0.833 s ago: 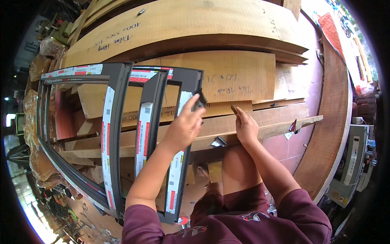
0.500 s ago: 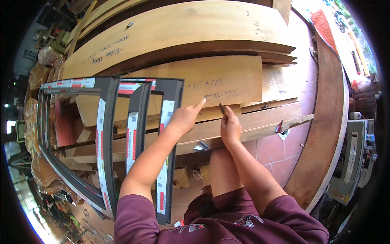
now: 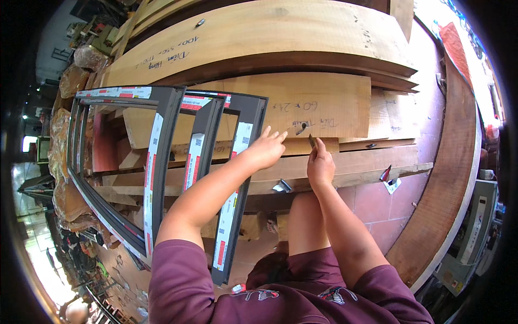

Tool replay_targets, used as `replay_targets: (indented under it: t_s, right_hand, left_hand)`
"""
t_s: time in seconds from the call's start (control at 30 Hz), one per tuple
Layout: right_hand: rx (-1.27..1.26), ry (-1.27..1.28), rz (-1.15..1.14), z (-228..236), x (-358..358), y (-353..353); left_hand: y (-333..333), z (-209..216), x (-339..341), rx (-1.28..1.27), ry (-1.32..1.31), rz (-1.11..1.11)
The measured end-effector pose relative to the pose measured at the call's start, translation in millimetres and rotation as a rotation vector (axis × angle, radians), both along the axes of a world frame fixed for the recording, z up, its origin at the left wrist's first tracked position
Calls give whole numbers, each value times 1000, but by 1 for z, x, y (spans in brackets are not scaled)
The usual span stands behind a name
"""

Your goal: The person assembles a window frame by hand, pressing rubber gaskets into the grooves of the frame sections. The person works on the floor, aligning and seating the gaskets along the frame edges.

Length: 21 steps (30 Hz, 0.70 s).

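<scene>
My left hand (image 3: 268, 149) is open, its fingers spread over the lower edge of a pale wooden board (image 3: 318, 89) with handwriting on it. Just past those fingertips a small dark piece (image 3: 303, 128) shows against the board; whether it rests there or is in the air I cannot tell. My right hand (image 3: 322, 166) is closed round a thin, dark, blade-like piece (image 3: 312, 141) that points up toward the board. Below both hands runs a long wooden beam (image 3: 350, 164), with a crumpled silvery scrap (image 3: 282, 186) on its edge.
Several dark window-like frames (image 3: 178, 124) with printed protective tape stand at my left, under my left arm. A large curved board (image 3: 259, 38) lies beyond. At the right are a long brown plank (image 3: 453, 162), a grey machine (image 3: 472, 227) and another scrap (image 3: 392, 185) near the beam's end.
My left hand's fingers have spread from a pointing, closed pose. A small dark piece now shows over the board. The view has shifted, and my right hand still grips the blade-like piece.
</scene>
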State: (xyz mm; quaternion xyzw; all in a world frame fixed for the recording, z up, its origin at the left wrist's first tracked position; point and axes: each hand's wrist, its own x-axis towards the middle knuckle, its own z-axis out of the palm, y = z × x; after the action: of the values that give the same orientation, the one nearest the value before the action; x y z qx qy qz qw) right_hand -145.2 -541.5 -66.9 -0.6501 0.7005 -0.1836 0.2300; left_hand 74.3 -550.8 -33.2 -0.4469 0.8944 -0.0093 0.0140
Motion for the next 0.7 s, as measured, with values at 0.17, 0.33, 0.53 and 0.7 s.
replay_targets:
  t_s: [0.17, 0.33, 0.53, 0.7]
  right_hand:
    - [-25, -10, 38, 0, -3, -2]
    - [2, -9, 59, 3, -1, 0]
    - [-11, -10, 69, 1, -3, -1]
    - [21, 37, 83, 1, -3, -2]
  left_hand:
    - [-20, 80, 51, -233, 527, 479]
    - [-29, 93, 142, -100, 632, 1140]
    - [-50, 85, 175, 108, 599, 985]
    - [-50, 80, 182, 178, 609, 987]
